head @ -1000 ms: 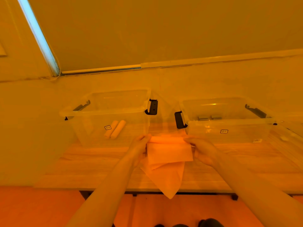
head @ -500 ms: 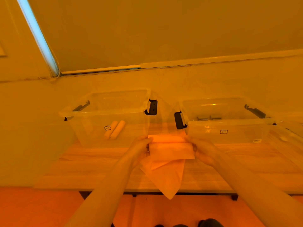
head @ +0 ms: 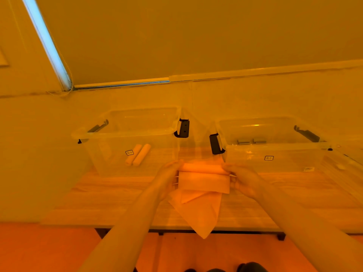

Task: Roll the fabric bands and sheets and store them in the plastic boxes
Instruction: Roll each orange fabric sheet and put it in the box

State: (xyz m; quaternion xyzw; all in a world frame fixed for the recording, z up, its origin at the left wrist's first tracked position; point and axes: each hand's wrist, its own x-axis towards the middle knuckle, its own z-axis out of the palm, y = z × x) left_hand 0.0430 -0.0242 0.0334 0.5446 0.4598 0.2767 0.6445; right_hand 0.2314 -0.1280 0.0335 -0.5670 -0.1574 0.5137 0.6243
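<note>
A pale fabric sheet lies on the wooden table between two clear plastic boxes. Its far end is curled into a short roll, and its loose corner hangs over the table's front edge. My left hand grips the roll's left end and my right hand grips its right end. The left box holds two finished pale rolls. Inside the right box lie two small grey rolls near its back wall.
Both boxes stand open with black latch handles facing each other across a narrow gap. A wall and a window blind with a bead cord rise behind the table. The orange floor shows below the table's front edge.
Both hands have turned the sheet's far end over toward me, so the roll has grown thicker and the flat part between my hands has become shorter.
</note>
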